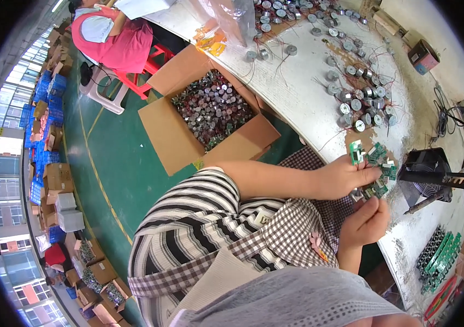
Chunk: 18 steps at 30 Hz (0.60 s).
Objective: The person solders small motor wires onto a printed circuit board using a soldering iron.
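My left hand [343, 177] is closed around a bunch of small green circuit boards [376, 155] with white connectors. The boards fan out past the fingertips over the table edge. Just below, my right hand [365, 220] is closed, thumb and fingers pinched together at the lower side of the bunch. What it pinches is hidden by the fingers. A small silvery round part [356, 194] shows between the two hands. Beyond them, several small round metal motors [359, 126] with thin red wires lie on the white table [303, 82].
An open cardboard box [161, 133] full of motors stands on the green floor left of the table. A black fan [427, 163] is right of my hands. Stacked green board strips [440, 256] lie at the lower right. A person in a red vest [114, 41] sits far left.
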Each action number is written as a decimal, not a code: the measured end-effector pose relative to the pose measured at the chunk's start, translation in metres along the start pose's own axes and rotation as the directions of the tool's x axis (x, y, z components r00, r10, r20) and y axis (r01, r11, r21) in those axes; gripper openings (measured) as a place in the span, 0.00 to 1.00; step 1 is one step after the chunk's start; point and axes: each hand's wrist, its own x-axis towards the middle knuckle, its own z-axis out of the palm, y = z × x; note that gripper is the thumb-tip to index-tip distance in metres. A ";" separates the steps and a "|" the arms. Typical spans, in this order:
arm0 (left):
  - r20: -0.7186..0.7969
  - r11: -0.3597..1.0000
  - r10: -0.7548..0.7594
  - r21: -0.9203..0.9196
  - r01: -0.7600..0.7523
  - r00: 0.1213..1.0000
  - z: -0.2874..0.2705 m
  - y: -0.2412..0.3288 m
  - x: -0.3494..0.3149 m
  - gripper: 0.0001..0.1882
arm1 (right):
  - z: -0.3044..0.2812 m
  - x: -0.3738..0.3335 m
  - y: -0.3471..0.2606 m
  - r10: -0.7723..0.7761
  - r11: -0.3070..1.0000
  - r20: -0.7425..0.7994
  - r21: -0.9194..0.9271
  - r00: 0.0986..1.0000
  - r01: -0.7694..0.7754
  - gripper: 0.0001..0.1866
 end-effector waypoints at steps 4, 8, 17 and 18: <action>0.113 0.966 -0.198 -0.145 0.213 0.974 0.000 -0.006 -0.004 0.11 | -0.003 -0.002 0.003 -0.180 0.981 -0.011 0.078 0.984 0.180 0.16; 0.125 0.998 0.054 0.002 -0.055 0.991 -0.009 -0.001 -0.036 0.07 | -0.005 -0.008 0.002 -0.007 0.985 0.009 0.173 1.000 0.005 0.15; -0.586 0.895 -0.160 -0.425 -0.133 0.794 -0.149 0.037 -0.115 0.13 | 0.002 -0.008 0.011 -0.197 0.940 0.070 0.295 0.978 0.169 0.11; -0.703 0.892 -0.142 -0.396 -0.219 0.697 -0.187 0.031 -0.123 0.13 | 0.003 -0.011 0.018 -0.201 0.943 0.080 0.285 0.976 0.171 0.10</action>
